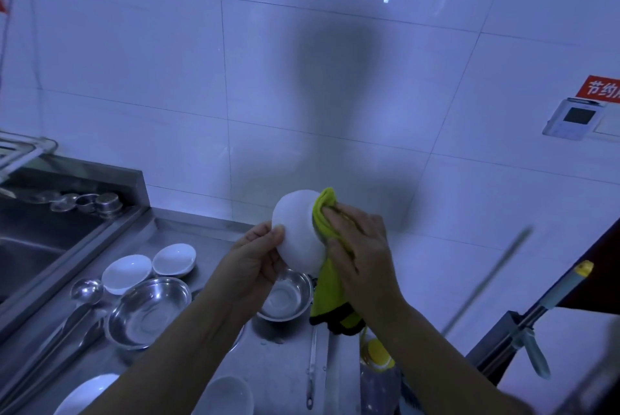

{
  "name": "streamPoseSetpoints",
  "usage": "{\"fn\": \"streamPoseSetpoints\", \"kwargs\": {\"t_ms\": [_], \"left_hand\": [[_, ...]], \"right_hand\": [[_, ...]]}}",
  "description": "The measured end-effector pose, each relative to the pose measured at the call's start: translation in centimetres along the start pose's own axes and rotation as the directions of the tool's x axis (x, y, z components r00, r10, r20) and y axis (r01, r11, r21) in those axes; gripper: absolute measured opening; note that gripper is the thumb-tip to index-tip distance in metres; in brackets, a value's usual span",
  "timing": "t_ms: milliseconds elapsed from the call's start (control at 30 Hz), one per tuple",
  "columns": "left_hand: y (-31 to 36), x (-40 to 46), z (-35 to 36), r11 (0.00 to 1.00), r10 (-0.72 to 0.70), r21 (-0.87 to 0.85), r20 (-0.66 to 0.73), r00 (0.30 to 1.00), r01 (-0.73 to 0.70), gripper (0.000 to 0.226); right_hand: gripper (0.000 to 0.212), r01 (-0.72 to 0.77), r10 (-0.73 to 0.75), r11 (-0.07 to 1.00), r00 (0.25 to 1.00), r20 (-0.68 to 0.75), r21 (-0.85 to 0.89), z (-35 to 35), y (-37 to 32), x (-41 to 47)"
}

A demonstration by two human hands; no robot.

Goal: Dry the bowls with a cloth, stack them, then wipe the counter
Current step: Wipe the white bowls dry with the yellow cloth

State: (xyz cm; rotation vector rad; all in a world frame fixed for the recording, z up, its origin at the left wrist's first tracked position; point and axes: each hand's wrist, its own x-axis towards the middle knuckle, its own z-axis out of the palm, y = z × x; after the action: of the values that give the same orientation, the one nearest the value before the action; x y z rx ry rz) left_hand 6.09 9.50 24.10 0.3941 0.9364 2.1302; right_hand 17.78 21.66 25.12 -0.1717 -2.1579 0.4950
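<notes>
Both hands grip: left (258,247) white bowl (298,233), right (355,240) yellow cloth (330,294) inside.

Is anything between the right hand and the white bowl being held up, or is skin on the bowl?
The yellow-green cloth lies between the right hand and the white bowl; the hand presses it against the bowl's right side. The left hand grips the bowl bare, thumb on its outside.
</notes>
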Motion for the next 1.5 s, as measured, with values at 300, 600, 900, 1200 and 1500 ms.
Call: {"fn": "streamPoseSetpoints", "kwargs": {"t_ms": [300,600,900,1200,1500], "left_hand": [[0.6,-0.2,-0.1,0.998,-0.048,-0.031,0.040,0.998,0.049,0.026],[1.0,-0.1,0.4,0.999,-0.035,-0.030,-0.045,0.998,0.034,0.036],[-0.1,-0.6,2.6,0.999,-0.050,-0.023,-0.099,0.994,0.048,0.025],[0.2,-0.4,3.0,0.907,-0.197,-0.409,-0.202,0.959,0.100,0.019],[-1.2,-0.5,4.0,0.876,-0.232,-0.472,-0.245,0.941,0.093,0.018]], "right_hand": [[0.031,0.153,-0.152,0.977,0.988,0.013,-0.147,-1.6,1.8,-0.1],[0.030,0.161,-0.161,0.987,0.986,-0.031,0.002,-0.4,-0.1,-0.3],[0.040,0.061,-0.060,0.996,0.998,0.013,-0.064,1.3,-2.0,2.4],[0.033,0.257,-0.266,0.933,0.964,-0.001,-0.251,2.5,1.6,-3.5],[0.036,0.038,-0.050,0.996,0.985,-0.163,-0.081,2.6,0.6,-1.5]]}}
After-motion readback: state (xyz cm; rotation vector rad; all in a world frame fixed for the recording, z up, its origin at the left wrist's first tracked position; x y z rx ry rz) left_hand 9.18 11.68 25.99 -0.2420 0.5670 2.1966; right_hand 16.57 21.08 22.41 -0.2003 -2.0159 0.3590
